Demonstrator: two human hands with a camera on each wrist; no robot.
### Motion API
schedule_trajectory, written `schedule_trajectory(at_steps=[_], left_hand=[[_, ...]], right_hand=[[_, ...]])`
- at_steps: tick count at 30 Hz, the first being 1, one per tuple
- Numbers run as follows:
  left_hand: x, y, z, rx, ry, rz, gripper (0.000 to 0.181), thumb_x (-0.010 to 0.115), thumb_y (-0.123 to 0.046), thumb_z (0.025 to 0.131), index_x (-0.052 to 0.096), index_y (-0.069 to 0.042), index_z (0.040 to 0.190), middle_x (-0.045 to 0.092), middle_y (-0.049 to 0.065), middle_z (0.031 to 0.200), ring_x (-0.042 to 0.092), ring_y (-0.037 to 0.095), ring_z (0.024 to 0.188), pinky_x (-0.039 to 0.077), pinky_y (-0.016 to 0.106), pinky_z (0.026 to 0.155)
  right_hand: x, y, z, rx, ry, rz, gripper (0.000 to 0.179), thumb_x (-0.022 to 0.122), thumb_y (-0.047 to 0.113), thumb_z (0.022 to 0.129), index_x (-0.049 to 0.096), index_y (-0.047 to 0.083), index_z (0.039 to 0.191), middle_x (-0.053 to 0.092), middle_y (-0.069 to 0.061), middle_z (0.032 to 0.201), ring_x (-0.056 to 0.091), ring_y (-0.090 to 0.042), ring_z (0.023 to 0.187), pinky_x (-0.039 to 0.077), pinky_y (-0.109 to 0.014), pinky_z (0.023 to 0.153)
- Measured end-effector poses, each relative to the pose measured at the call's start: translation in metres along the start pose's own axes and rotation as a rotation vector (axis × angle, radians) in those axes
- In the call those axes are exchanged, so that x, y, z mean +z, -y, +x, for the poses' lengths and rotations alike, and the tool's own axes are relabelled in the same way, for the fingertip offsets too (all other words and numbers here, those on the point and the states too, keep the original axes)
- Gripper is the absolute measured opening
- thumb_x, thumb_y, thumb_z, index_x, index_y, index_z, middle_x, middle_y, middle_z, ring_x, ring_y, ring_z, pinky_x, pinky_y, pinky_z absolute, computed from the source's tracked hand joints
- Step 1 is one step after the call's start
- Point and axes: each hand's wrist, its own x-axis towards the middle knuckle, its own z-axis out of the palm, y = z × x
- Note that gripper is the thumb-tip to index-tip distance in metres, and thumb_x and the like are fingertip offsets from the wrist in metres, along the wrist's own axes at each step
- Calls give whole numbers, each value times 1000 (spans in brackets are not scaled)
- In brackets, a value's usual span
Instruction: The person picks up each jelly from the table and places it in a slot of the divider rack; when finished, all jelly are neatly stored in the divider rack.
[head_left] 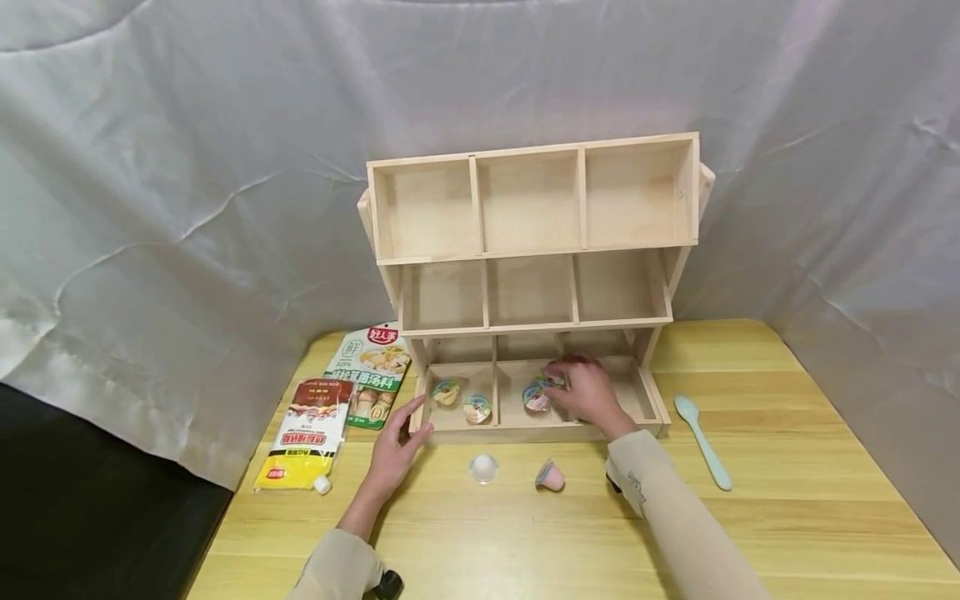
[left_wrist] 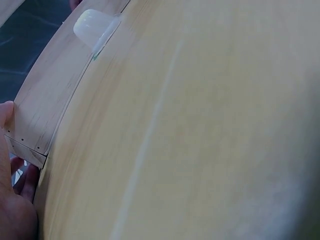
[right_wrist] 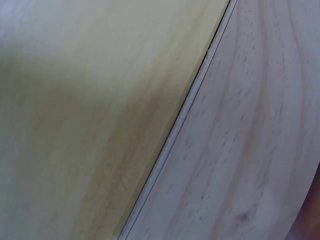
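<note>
1. Right hand [head_left: 588, 393]: finger and thumb appear to pinch a cup [head_left: 553, 381] in the bottom tier's middle compartment [head_left: 512, 379], just beside a second cup [head_left: 535, 400]; contact partly hidden by fingers.
2. Left hand [head_left: 393, 450]: thumb on the front, fingers round the side, holding the rack [head_left: 536, 327] corner.
3. Judged: cup light; thin wall probably dents under hard squeeze; smooth taper may slip.
4. Best hold: opposite sides just below rim, sparing the lid.
</note>
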Motion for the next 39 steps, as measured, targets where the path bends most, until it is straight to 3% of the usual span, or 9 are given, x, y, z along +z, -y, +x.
schedule_trajectory(at_steps=[12, 20, 27, 31, 39], left_hand=[[-1, -1, -2, 12, 6, 11, 55, 69, -33, 101, 51, -27, 153, 43, 6, 162, 36, 29, 153, 33, 48, 124], [1, -1, -3, 12, -20, 9, 54, 70, -27, 101, 53, -24, 152, 45, 8, 160, 38, 31, 151, 35, 51, 122], [2, -23, -10, 12, -13, 3, 55, 66, -19, 103, 49, -10, 154, 42, 17, 161, 35, 37, 152, 32, 52, 123], [-1, -36, -16, 20, 1, 27, 56, 67, -20, 103, 49, -8, 154, 44, 17, 160, 38, 36, 151, 35, 52, 122], [-1, -35, -15, 31, 0, 3, 55, 66, -22, 103, 49, -10, 154, 43, 17, 160, 35, 37, 152, 33, 54, 123]], right_hand=[[-1, 2, -1, -22, 23, -41, 36, 89, 24, 80, 79, 12, 112, 76, -7, 110, 64, -34, 110, 54, -53, 96], [1, 1, -1, -79, -13, -65, 28, 88, 24, 82, 80, 12, 105, 77, -5, 106, 65, -33, 106, 56, -50, 91], [2, 2, -2, -58, 6, -76, 29, 87, 27, 84, 79, 13, 108, 77, -5, 108, 65, -35, 111, 55, -51, 95], [3, 3, -3, -45, 15, -83, 29, 85, 28, 86, 79, 13, 110, 77, -5, 111, 62, -36, 117, 53, -53, 99], [2, 5, -6, -33, 11, -70, 30, 84, 27, 88, 78, 13, 113, 71, -8, 120, 60, -35, 120, 52, -53, 102]])
